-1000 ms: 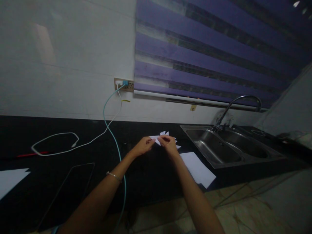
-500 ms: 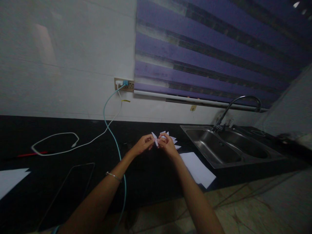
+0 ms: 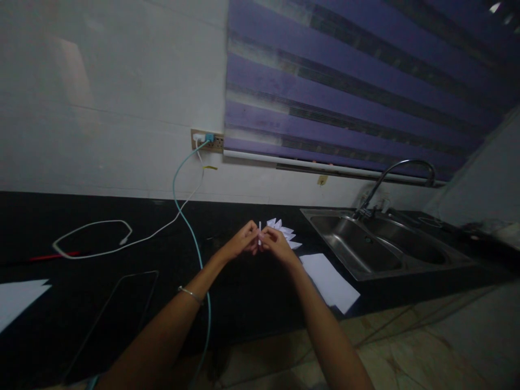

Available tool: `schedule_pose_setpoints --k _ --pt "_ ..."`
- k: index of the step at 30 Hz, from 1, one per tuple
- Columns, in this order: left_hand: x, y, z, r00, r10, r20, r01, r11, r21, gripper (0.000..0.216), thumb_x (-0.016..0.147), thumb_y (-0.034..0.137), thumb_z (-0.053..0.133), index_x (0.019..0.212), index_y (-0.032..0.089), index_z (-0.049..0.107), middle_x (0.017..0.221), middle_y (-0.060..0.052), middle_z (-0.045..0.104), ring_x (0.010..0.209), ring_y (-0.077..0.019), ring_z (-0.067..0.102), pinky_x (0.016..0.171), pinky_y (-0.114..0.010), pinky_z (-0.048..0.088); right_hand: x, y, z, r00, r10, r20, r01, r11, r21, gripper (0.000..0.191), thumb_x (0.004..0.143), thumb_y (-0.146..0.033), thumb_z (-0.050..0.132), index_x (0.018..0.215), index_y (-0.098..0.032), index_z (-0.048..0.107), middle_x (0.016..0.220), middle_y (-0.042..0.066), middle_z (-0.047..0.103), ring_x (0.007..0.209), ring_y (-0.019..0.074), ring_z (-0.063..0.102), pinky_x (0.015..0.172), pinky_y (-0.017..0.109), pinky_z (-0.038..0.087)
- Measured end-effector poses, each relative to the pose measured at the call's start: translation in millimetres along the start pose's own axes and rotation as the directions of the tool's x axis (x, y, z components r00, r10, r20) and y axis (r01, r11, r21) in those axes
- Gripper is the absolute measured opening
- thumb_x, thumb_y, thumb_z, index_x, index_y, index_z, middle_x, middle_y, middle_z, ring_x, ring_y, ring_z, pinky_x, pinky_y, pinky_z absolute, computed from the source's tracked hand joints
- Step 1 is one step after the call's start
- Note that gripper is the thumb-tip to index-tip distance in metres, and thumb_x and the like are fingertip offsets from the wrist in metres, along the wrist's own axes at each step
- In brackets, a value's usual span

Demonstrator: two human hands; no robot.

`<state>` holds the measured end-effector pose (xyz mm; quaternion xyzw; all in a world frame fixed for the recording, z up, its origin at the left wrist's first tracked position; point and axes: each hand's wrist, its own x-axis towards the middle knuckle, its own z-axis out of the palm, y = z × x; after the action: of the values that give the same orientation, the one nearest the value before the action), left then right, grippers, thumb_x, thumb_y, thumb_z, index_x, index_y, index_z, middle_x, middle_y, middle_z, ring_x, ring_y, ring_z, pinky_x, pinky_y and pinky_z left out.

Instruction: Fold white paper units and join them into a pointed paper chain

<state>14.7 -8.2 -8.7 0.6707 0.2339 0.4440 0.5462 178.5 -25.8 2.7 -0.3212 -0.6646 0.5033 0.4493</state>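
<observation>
Above the black counter (image 3: 101, 303) my left hand (image 3: 240, 243) and my right hand (image 3: 277, 245) meet, both pinched on one small folded piece of white paper (image 3: 260, 232) that stands edge-on between the fingertips. Just behind the hands lie several small folded white paper pieces (image 3: 284, 233) on the counter. A stack of flat white paper sheets (image 3: 330, 280) rests to the right of my right forearm, near the counter's front edge.
A steel sink (image 3: 377, 246) with a curved tap (image 3: 400, 173) is at the right. A teal cable (image 3: 189, 216) and a white cable (image 3: 97, 238) run from a wall socket (image 3: 206, 141) across the counter. A dark phone (image 3: 122, 303), a red pen (image 3: 52, 255) and another white sheet (image 3: 18, 300) lie at left.
The paper piece between my fingers has been folded narrower and turned upright, from a flat wide shape to a thin edge-on strip. My hands have closed in toward each other.
</observation>
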Motion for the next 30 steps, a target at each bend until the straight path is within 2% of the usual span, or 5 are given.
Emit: schedule_pose_setpoints --k 9,17,24,27,30 --pt "1.1 -3.7 0.0 0.998 -0.039 -0.051 0.041 0.999 0.026 0.038 0.084 0.048 0.052 0.109 0.02 0.04 0.056 0.006 0.056 0.039 -0.0074 0.05 0.038 -0.014 0.027 0.2 1.4 -1.0 1.0 -0.012 0.005 0.012 1.0 -0.028 0.026 0.079 -0.044 0.062 0.082 -0.019 0.056 0.066 -0.001 0.061 0.058 0.0117 0.056 0.057 0.023 0.043" --pt "0.7 4.0 -3.2 0.996 -0.085 -0.037 0.086 0.996 0.039 0.038 0.082 0.048 0.055 0.103 0.017 0.048 0.059 0.003 0.059 0.04 -0.0074 0.051 0.037 -0.014 0.027 1.6 4.6 -2.4 1.0 0.006 0.024 -0.005 0.999 -0.048 0.031 0.076 -0.048 0.064 0.081 -0.019 0.056 0.065 -0.001 0.059 0.059 0.0124 0.056 0.058 0.024 0.044" --pt "2.1 -1.4 -4.2 0.997 -0.067 -0.024 0.068 0.996 0.063 0.037 0.083 0.051 0.053 0.098 0.018 0.047 0.052 0.004 0.057 0.036 -0.0073 0.046 0.035 -0.014 0.026 1.1 6.2 -1.9 0.999 -0.01 0.051 0.011 1.0 -0.023 0.032 0.078 -0.05 0.06 0.082 -0.019 0.057 0.065 -0.001 0.059 0.058 0.0122 0.055 0.057 0.024 0.043" --pt "1.4 -1.5 -5.5 0.999 -0.037 -0.04 0.041 0.994 0.101 0.037 0.083 0.051 0.052 0.097 0.017 0.046 0.052 0.003 0.058 0.038 -0.0077 0.048 0.038 -0.015 0.029 -0.4 5.0 -0.8 0.998 -0.057 0.02 0.059 0.989 -0.135 0.029 0.082 -0.047 0.057 0.082 -0.018 0.058 0.067 -0.001 0.06 0.059 0.0124 0.054 0.057 0.024 0.041" --pt "0.6 -0.7 -7.1 0.996 -0.027 -0.089 0.039 0.99 0.137 0.038 0.082 0.051 0.054 0.097 0.017 0.046 0.056 0.003 0.058 0.043 -0.0085 0.052 0.042 -0.015 0.032 -3.3 1.8 -0.3 0.988 -0.146 -0.045 0.117 0.913 -0.391 0.026 0.081 -0.042 0.059 0.073 -0.018 0.06 0.064 -0.001 0.058 0.058 0.0122 0.051 0.054 0.023 0.036"
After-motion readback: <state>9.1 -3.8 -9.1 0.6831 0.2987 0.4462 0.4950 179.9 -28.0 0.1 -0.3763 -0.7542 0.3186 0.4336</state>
